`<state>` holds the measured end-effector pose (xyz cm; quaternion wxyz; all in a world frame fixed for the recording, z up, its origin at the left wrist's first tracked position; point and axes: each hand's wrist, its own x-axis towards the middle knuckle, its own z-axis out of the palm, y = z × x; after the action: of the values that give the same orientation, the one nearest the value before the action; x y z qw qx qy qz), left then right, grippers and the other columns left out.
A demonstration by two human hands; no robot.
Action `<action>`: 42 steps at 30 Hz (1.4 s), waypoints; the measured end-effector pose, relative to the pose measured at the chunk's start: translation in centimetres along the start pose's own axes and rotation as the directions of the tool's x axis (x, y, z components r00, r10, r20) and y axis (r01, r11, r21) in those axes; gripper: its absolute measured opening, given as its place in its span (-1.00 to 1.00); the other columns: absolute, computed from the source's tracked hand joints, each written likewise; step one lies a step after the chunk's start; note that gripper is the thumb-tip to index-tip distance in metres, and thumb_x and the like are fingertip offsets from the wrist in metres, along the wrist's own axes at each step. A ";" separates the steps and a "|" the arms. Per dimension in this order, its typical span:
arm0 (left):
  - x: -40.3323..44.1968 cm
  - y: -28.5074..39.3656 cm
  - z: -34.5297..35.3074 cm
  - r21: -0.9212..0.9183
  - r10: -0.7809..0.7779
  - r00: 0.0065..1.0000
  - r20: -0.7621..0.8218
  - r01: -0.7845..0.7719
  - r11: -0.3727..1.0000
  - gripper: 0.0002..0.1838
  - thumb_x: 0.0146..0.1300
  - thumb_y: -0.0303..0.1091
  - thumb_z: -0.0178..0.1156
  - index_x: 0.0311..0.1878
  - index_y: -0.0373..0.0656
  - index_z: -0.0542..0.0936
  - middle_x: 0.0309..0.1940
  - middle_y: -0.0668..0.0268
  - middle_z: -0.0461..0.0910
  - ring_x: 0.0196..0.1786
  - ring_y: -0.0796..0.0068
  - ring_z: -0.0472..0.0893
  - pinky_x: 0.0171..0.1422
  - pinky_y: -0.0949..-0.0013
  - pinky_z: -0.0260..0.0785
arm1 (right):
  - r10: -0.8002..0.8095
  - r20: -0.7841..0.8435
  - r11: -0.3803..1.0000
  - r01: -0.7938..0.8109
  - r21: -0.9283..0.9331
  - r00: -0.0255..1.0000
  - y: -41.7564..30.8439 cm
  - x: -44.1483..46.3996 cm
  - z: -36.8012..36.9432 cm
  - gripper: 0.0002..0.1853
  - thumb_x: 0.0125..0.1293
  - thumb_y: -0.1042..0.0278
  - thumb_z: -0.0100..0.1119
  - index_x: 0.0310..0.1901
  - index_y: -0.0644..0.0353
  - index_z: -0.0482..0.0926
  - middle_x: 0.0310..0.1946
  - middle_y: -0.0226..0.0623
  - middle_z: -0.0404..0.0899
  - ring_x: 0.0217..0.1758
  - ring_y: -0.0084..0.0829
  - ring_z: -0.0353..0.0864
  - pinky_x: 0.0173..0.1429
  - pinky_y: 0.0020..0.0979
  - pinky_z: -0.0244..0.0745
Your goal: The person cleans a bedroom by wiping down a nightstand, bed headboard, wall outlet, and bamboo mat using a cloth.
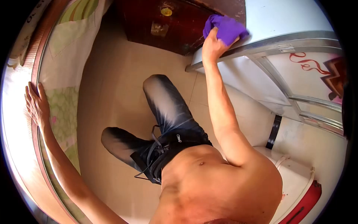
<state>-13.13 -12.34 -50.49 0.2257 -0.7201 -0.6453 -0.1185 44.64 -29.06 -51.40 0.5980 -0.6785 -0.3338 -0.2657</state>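
My right hand (215, 46) grips a bunched purple cloth (228, 29) at the near corner of a white surface with a metal edge (283, 43). The cloth lies over that corner, close to a dark red wooden cabinet (167, 28). Far to the left, my left hand (37, 103) rests flat with its fingers stretched out on the edge of a bed-like surface (20, 123). A patterned green and white cloth (61, 108) hangs down beside it.
Below the white surface is a metal-framed panel with a red ribbon design (307, 63). A white container (289, 175) and a red object (307, 203) stand at lower right. Tiled floor (112, 86) lies around my bent legs (167, 100).
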 end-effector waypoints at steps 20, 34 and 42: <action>0.6 1.7 -1.1 -0.043 0.015 0.997 0.069 -0.012 0.999 -0.29 0.50 0.19 -0.25 0.50 -0.13 0.23 0.47 0.09 0.24 0.48 0.05 0.24 0.50 0.05 0.10 | 0.910 0.334 0.340 0.018 -0.940 0.247 23.5 -16.8 4.9 -0.49 0.23 0.15 0.24 0.16 0.24 0.52 0.16 0.00 0.54 0.27 -0.18 0.50 0.35 -0.21 0.35; 0.8 0.8 0.8 -0.142 -0.003 0.996 0.093 0.016 0.990 -0.28 0.48 0.19 -0.22 0.48 -0.15 0.25 0.46 0.09 0.26 0.49 0.08 0.23 0.50 0.09 0.09 | 0.524 0.851 0.808 0.320 -0.494 -0.009 24.4 -21.4 10.5 -0.45 0.22 0.15 0.16 0.23 0.21 0.52 0.32 0.07 0.40 0.42 0.03 0.33 0.51 -0.15 0.17; 0.5 2.0 0.0 -0.109 -0.006 0.998 0.070 0.014 0.994 -0.30 0.50 0.19 -0.26 0.51 -0.10 0.21 0.46 0.06 0.23 0.48 0.01 0.23 0.52 0.06 0.06 | 0.842 0.539 0.419 0.611 -0.672 0.015 27.2 -17.9 6.4 -0.54 0.35 0.17 0.13 0.27 0.02 0.53 0.43 -0.27 0.32 0.47 -0.26 0.32 0.42 -0.17 0.30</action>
<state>-11.12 -12.05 -50.58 0.1627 -0.7318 -0.6489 -0.1297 53.98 -26.82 -83.18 -0.2677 -0.8645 -0.3530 0.2375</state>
